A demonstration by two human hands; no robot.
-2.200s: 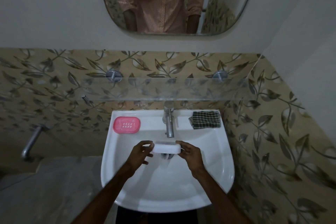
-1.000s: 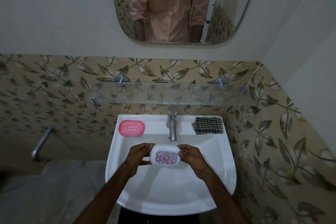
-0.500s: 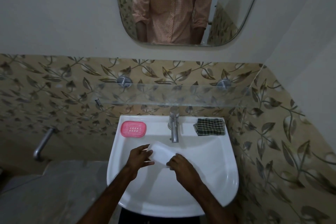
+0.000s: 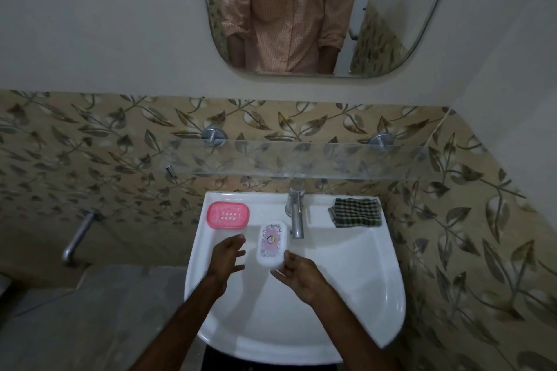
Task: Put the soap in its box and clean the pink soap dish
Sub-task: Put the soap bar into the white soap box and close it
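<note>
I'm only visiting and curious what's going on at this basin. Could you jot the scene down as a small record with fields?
place: white ceramic sink with metal tap
right hand: pinches the near end of the closed white oval soap box with pink-patterned lid
left hand: open beside the box, not touching
pink plastic soap dish: back left ledge, no soap in it
green checked cloth: back right ledge

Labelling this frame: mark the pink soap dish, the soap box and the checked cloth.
pink soap dish (image 4: 228, 215), head view, on its slotted middle.
soap box (image 4: 272, 242), head view, on its patterned lid.
checked cloth (image 4: 357, 212), head view, on its folded middle.
</note>
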